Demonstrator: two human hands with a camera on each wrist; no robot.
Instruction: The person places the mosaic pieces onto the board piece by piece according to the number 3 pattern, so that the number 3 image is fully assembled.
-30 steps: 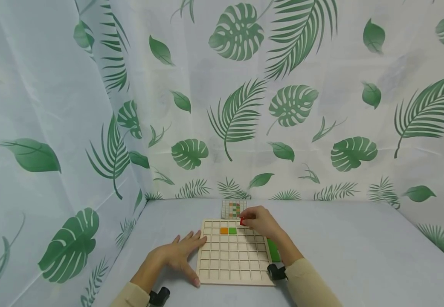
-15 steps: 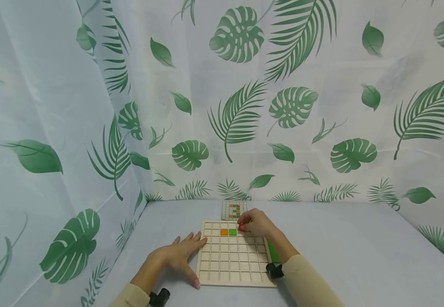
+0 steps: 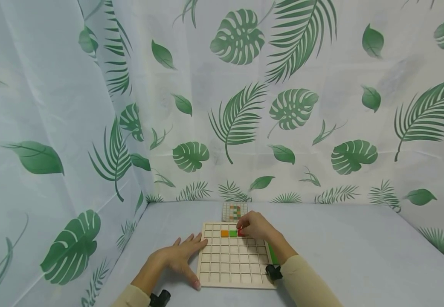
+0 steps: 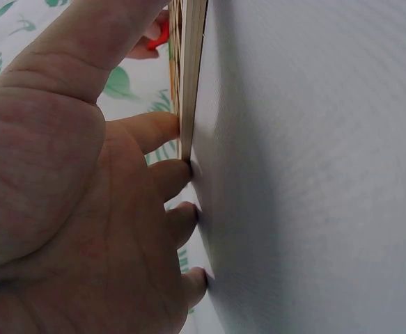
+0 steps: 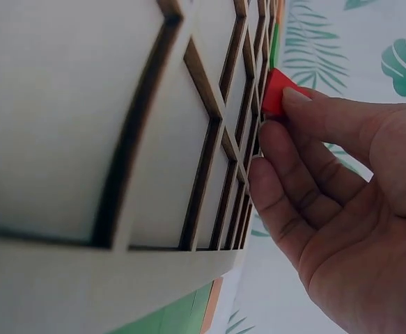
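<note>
A wooden grid board lies on the table in the head view. An orange tile and a green tile sit side by side in its second row from the back. My right hand pinches a red tile between thumb and fingers, tilted at the grid just right of the green tile. Its other fingertips are right at the board's surface. My left hand is spread along the board's left edge, thumb by the near corner, and several fingertips rest on the table.
Behind the board lies a small card with a coloured grid pattern. Green pieces lie along the board's right side, partly hidden by the right forearm. A leaf-print curtain stands at the back and left.
My right hand has brought the red tile from the back row toward me and slightly left, down to the spot beside the green tile. The left hand has stayed put.
</note>
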